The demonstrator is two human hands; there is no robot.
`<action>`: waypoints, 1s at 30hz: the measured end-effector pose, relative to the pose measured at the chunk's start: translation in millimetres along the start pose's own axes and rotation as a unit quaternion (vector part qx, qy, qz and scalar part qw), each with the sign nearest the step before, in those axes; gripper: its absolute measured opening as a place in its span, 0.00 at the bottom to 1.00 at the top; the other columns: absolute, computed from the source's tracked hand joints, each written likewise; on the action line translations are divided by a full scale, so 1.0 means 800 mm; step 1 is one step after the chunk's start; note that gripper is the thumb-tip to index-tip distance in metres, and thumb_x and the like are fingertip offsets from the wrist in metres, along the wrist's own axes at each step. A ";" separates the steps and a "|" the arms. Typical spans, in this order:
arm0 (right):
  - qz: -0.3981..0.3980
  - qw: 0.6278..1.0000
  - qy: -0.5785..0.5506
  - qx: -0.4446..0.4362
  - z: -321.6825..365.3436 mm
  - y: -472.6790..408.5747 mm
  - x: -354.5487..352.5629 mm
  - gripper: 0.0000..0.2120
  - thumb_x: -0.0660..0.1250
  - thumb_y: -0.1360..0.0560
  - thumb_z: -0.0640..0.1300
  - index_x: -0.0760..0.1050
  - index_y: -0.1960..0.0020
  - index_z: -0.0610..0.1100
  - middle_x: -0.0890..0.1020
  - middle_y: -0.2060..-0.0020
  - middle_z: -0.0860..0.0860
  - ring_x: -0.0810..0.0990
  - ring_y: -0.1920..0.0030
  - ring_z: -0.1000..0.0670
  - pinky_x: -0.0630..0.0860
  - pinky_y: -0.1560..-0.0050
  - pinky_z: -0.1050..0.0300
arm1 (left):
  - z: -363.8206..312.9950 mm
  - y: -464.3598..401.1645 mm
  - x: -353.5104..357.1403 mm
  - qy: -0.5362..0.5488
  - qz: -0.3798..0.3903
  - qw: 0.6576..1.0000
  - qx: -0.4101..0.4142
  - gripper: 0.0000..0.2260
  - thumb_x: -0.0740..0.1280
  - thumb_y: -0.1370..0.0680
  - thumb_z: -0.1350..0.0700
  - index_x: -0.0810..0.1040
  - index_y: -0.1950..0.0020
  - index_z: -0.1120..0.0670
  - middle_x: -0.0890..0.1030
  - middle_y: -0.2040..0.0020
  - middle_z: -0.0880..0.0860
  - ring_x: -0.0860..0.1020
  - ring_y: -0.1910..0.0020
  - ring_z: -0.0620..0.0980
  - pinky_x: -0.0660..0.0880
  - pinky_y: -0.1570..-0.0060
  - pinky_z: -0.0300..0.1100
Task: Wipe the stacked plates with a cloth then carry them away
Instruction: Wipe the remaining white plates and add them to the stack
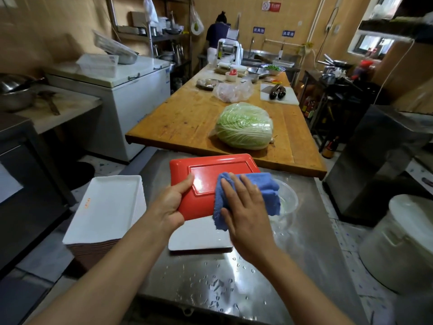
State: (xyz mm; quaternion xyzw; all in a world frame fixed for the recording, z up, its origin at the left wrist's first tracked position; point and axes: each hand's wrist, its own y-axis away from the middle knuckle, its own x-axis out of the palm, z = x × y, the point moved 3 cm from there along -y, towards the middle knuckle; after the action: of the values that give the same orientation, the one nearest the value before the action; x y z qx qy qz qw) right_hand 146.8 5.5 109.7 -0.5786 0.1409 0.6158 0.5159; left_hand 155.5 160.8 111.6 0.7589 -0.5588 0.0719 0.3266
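My left hand (172, 202) grips the near left edge of a red rectangular plate (210, 167), held underside up and tilted above the steel table. My right hand (246, 202) lies flat on a folded blue cloth (260, 184), pressing it against the plate's right part. A stack of white rectangular plates (105, 202) stands at the table's left edge. Another white plate (199, 238) lies flat below the red one, partly hidden by my arms.
Water drops cover the steel table (210, 277). A clear bowl (288, 200) sits under the cloth at the right. Behind is a wooden table (187, 118) with a wrapped cabbage (244, 125). A white pot (403, 242) stands on the right. A person (216, 31) works at the far end.
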 end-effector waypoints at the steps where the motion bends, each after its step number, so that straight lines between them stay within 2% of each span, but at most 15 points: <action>1: 0.005 1.000 -0.008 -0.009 0.011 0.000 0.006 0.26 0.53 0.24 0.50 0.62 0.27 0.45 0.64 0.27 0.47 0.57 0.27 0.45 0.50 0.28 0.47 | 0.002 0.002 0.002 0.007 0.002 1.000 0.004 0.07 0.66 0.23 0.54 0.77 0.52 0.58 0.83 0.65 0.58 0.82 0.69 0.53 0.78 0.65 0.52; 4: 0.023 0.999 -0.030 -0.028 0.043 -0.005 0.020 0.26 0.50 0.22 0.52 0.59 0.26 0.47 0.61 0.26 0.48 0.54 0.25 0.47 0.47 0.27 0.49 | 0.005 0.006 -0.003 0.028 0.008 0.999 0.025 0.09 0.63 0.22 0.54 0.78 0.51 0.59 0.82 0.58 0.59 0.82 0.63 0.53 0.79 0.57 0.49; 6: 0.038 0.997 -0.047 -0.039 0.054 -0.016 0.024 0.26 0.49 0.21 0.53 0.57 0.25 0.48 0.59 0.25 0.49 0.53 0.25 0.48 0.47 0.26 0.50 | 0.006 0.010 -0.011 0.037 0.030 0.998 0.030 0.11 0.62 0.21 0.54 0.78 0.46 0.60 0.82 0.52 0.59 0.81 0.57 0.52 0.78 0.52 0.47; 9: 0.050 0.995 -0.061 -0.054 0.059 -0.038 0.023 0.25 0.51 0.21 0.52 0.55 0.25 0.50 0.57 0.24 0.52 0.50 0.24 0.51 0.42 0.27 0.58 | 0.006 0.015 -0.024 0.034 0.054 0.998 0.023 0.14 0.61 0.21 0.52 0.77 0.41 0.59 0.81 0.47 0.59 0.81 0.52 0.52 0.78 0.50 0.47; 11: 0.057 0.995 -0.069 -0.054 0.058 -0.050 0.024 0.24 0.54 0.20 0.51 0.55 0.25 0.53 0.55 0.24 0.54 0.48 0.24 0.53 0.40 0.28 0.58 | 0.004 0.016 -0.035 0.034 0.052 0.998 0.021 0.14 0.62 0.22 0.53 0.77 0.40 0.59 0.82 0.47 0.59 0.81 0.52 0.54 0.78 0.52 0.49; 14: 0.065 0.996 -0.066 -0.013 0.043 -0.060 0.028 0.25 0.55 0.19 0.50 0.53 0.25 0.54 0.51 0.24 0.55 0.46 0.24 0.53 0.39 0.28 0.56 | -0.003 0.018 -0.056 0.038 0.041 0.998 0.032 0.14 0.65 0.26 0.54 0.77 0.45 0.60 0.85 0.56 0.58 0.84 0.59 0.54 0.80 0.63 0.47; 17: 0.063 0.996 -0.045 0.032 0.025 -0.065 0.029 0.24 0.55 0.19 0.51 0.54 0.24 0.53 0.51 0.23 0.51 0.47 0.24 0.50 0.45 0.26 0.53 | -0.011 0.021 -0.085 0.022 0.022 0.999 0.042 0.12 0.67 0.27 0.54 0.77 0.47 0.59 0.85 0.59 0.58 0.84 0.62 0.55 0.80 0.67 0.50; 19: 0.062 0.992 -0.086 0.065 0.018 -0.065 0.030 0.24 0.55 0.19 0.49 0.56 0.25 0.51 0.52 0.24 0.47 0.52 0.25 0.47 0.50 0.28 0.57 | -0.015 0.024 -0.103 0.023 0.017 0.999 0.041 0.11 0.67 0.27 0.54 0.78 0.48 0.58 0.85 0.58 0.57 0.84 0.61 0.55 0.80 0.68 0.50; 22: 0.065 0.973 -0.187 0.120 0.015 -0.066 0.036 0.22 0.55 0.19 0.46 0.58 0.26 0.50 0.63 0.30 0.44 0.65 0.32 0.46 0.57 0.39 0.67 | -0.021 0.031 -0.127 0.035 0.019 0.999 0.025 0.15 0.68 0.31 0.53 0.79 0.46 0.57 0.85 0.54 0.58 0.84 0.58 0.56 0.80 0.63 0.52; 24: 0.047 0.964 -0.214 0.148 0.014 -0.066 0.041 0.19 0.55 0.19 0.43 0.63 0.28 0.47 0.72 0.36 0.43 0.72 0.38 0.45 0.60 0.48 0.68 | -0.023 0.036 -0.140 0.053 0.020 0.998 0.011 0.15 0.68 0.32 0.54 0.79 0.47 0.57 0.85 0.55 0.59 0.84 0.58 0.56 0.80 0.65 0.53; 26: 0.011 0.956 -0.239 0.172 0.017 -0.067 0.044 0.13 0.56 0.20 0.40 0.71 0.37 0.44 0.78 0.47 0.42 0.77 0.50 0.46 0.63 0.56 0.69 | -0.025 0.042 -0.152 0.069 0.016 0.997 -0.002 0.14 0.68 0.31 0.55 0.79 0.48 0.57 0.85 0.55 0.59 0.84 0.59 0.58 0.80 0.68 0.54; 28: -0.007 0.948 -0.256 0.190 0.020 -0.068 0.047 0.09 0.56 0.20 0.40 0.74 0.46 0.44 0.78 0.57 0.46 0.74 0.62 0.55 0.64 0.64 0.73 | -0.026 0.048 -0.161 0.077 0.018 0.997 -0.010 0.15 0.68 0.31 0.54 0.78 0.46 0.57 0.84 0.55 0.60 0.84 0.59 0.58 0.80 0.68 0.54; 30: -0.014 0.944 -0.263 0.198 0.024 -0.069 0.051 0.07 0.57 0.21 0.39 0.74 0.50 0.43 0.76 0.60 0.49 0.72 0.65 0.59 0.64 0.67 0.77 | -0.028 0.053 -0.170 0.079 0.015 0.997 -0.010 0.17 0.68 0.31 0.54 0.78 0.43 0.57 0.84 0.54 0.60 0.84 0.58 0.58 0.80 0.67 0.54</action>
State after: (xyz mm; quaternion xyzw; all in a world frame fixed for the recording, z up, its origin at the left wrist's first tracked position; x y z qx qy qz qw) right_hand 188.6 63.1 103.6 -0.2841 0.1105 0.6985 0.6474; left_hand 73.7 275.8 81.7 0.7391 -0.5435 0.1307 0.3757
